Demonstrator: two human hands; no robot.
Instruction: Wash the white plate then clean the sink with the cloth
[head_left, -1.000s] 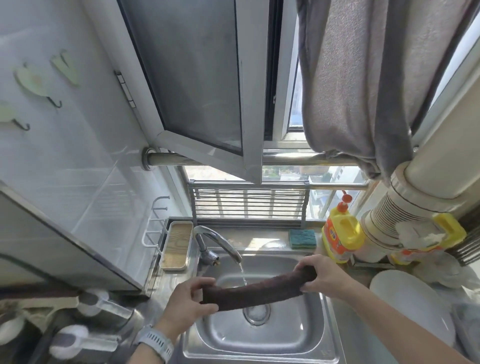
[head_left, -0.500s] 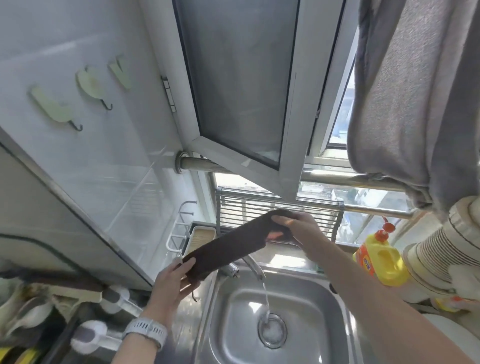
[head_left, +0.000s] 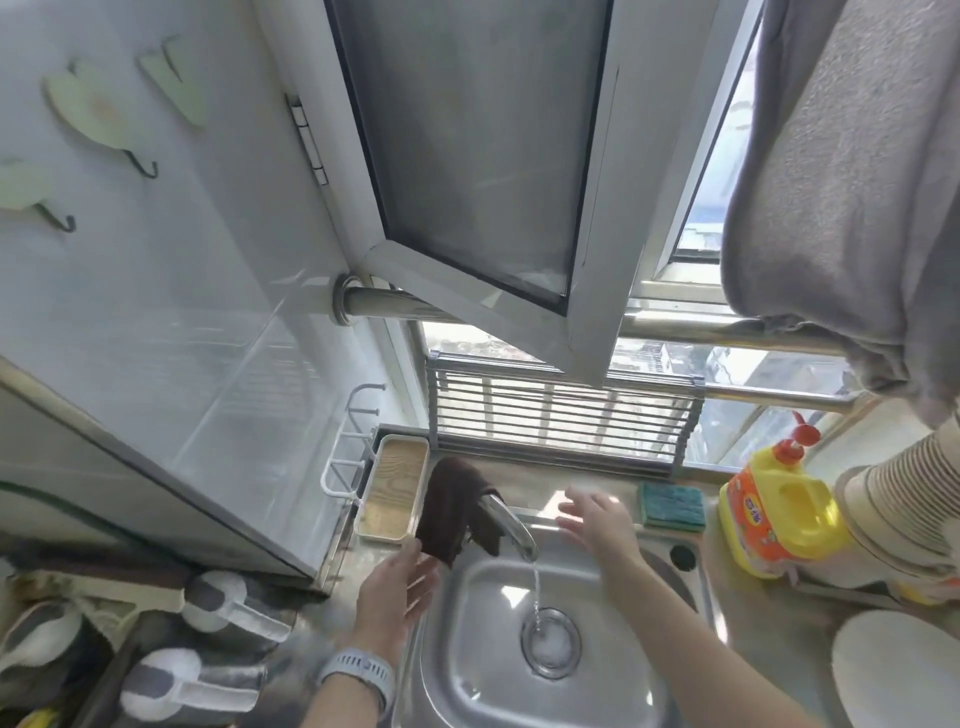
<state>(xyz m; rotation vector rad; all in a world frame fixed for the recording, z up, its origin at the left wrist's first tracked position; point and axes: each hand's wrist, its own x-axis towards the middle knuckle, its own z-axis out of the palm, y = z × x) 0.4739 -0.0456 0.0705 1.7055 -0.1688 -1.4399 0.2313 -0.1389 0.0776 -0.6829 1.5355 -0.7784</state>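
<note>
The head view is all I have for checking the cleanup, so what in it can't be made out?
- White plate: cut off by the right and bottom edges, so whether it is clean can't be told.
- Faucet: its base and handle are hidden under the brown cloth draped over it.
- Yellow bottle: label print too small to read.
- Left hand and right hand: motion-blurred; both open, holding nothing.

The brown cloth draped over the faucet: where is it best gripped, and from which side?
Probably the hanging left flap of the brown cloth, pinched near its lower edge from the left and lifted up off the faucet. That flap hangs free beside the open left hand, clear of the running water. The right hand is open too, farther off.
</note>
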